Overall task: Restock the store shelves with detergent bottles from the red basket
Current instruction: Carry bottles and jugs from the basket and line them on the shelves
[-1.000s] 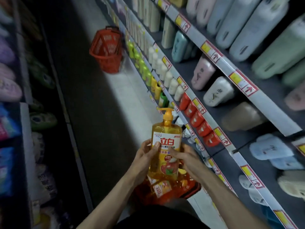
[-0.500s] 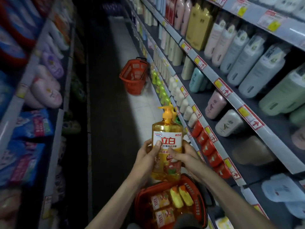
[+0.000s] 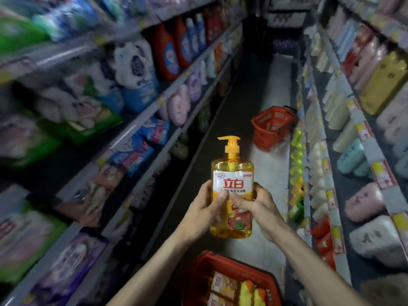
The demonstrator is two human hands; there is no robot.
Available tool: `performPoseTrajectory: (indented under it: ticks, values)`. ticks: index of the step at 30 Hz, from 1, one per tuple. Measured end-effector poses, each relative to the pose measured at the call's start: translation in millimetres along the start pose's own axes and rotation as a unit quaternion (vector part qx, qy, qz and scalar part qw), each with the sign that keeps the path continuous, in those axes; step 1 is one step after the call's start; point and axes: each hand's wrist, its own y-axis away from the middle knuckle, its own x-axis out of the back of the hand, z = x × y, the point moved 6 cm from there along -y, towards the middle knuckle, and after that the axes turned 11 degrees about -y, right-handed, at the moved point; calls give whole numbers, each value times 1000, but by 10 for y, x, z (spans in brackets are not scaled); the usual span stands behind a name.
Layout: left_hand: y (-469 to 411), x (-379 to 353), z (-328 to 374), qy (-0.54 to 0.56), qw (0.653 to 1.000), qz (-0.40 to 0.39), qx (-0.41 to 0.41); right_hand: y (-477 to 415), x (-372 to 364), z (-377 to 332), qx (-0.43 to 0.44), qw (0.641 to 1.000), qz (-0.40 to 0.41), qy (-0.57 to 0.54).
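Roughly upright, the orange detergent bottle (image 3: 233, 182) with a pump top was held mid-aisle, over the near red basket (image 3: 198, 272) at the bottom edge, which contained more bottles (image 3: 223, 286) lying flat. The left hand (image 3: 203, 210) gripped the bottle's left side, thumb across the label, and the right hand (image 3: 262, 206) gripped its right side, thumb also on the front; both were clamped on it. A second red basket (image 3: 272, 127) stood further along the pale floor (image 3: 273, 173), just beside the right-hand shelves (image 3: 331, 191); blurred bags (image 3: 132, 151) filled the left-hand shelves.
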Motion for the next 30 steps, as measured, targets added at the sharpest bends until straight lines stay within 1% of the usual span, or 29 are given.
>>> performPoseTrajectory:
  ticks: [6,8,12,16,20,25,30]
  values:
    - [802,899,110,-13,987,161,-16,78,-1129,-249,11,987,-160,20]
    - [1149,1208,134,-27,975,218,-22,202,-1574,-310,20,976,-214,29]
    - [1964,1737,78,8,948,318,-19,622,-2436,-346,34,951,-304,46]
    - [2954,2099,-8,10,912,410,-22,1289,-3221,-251,26,929,-367,34]
    - [4116,2363,-180,27,876,481,-20,2175,-3963,-38,-5,903,-430,13]
    - [5554,2595,-342,4,833,553,4,3295,-4767,262,-36,866,-499,11]
    - [6768,2620,-443,2,788,616,18,4329,-5416,508,-52,823,-566,12]
